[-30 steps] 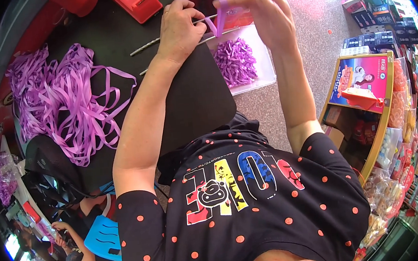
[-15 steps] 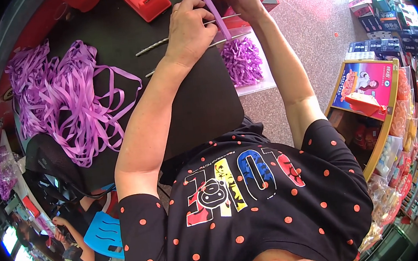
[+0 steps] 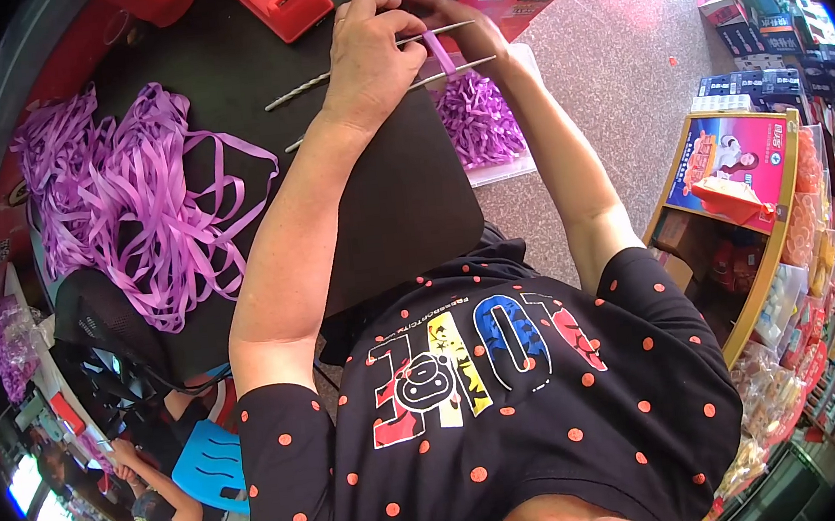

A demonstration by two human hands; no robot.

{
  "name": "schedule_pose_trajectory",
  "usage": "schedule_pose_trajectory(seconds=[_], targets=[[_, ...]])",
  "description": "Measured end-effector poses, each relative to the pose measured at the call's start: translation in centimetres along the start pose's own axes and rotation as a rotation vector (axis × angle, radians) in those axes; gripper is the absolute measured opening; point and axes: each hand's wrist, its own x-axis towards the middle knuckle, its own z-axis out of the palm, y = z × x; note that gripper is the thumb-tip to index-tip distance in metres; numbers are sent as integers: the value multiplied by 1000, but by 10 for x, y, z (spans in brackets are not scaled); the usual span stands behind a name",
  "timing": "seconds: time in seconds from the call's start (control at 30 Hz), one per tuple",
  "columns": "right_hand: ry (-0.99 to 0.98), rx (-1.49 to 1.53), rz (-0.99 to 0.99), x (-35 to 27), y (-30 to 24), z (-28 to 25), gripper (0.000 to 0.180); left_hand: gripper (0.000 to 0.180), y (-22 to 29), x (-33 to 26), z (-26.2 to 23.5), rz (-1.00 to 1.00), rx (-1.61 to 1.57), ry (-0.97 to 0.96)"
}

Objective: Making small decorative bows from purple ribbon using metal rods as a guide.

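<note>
Two thin metal rods (image 3: 460, 72) stick out past the dark table's edge, side by side; one has a twisted shank like a drill bit. A short strip of purple ribbon (image 3: 440, 52) crosses both rods. My left hand (image 3: 370, 59) lies over the rods with thumb and forefinger pinched at the ribbon's upper end. Just beyond, my right hand (image 3: 465, 27) is blurred by motion close to the rod tips, its fingers hard to make out. Below the rods, a clear plastic bin (image 3: 505, 174) holds a heap of short purple ribbon pieces (image 3: 480, 124).
On the dark table (image 3: 402, 202), a big tangle of purple ribbon (image 3: 146, 206) lies to the left. A red device (image 3: 288, 7) sits at the far edge. A blue stool (image 3: 211, 466) and another person (image 3: 166, 516) are lower left. A display shelf (image 3: 723, 201) stands at right.
The long ribbon end that my right hand held raised is now down across the rods. My right hand has swung down and nearer the rod tips. My left hand stays nearly in place.
</note>
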Motion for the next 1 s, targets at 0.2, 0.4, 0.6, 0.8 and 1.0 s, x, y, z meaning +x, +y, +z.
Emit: schedule_pose_trajectory(seconds=[0.2, 0.4, 0.6, 0.8, 1.0], targets=[[244, -265, -123, -85, 29, 18, 42, 16, 0, -1, -1, -13, -20, -19], [368, -193, -273, -130, 8, 49, 25, 16, 1, 0, -1, 6, 20, -22], [353, -183, -284, -131, -28, 57, 26, 16, 2, -1, -2, 16, 38, -35], [352, -61, -176, -133, -50, 60, 30, 21, 20, -7, -14, -23, 32, -23], [332, 40, -93, -128, -51, 56, 32, 20, 89, -69, -2, -897, -1404, -243]])
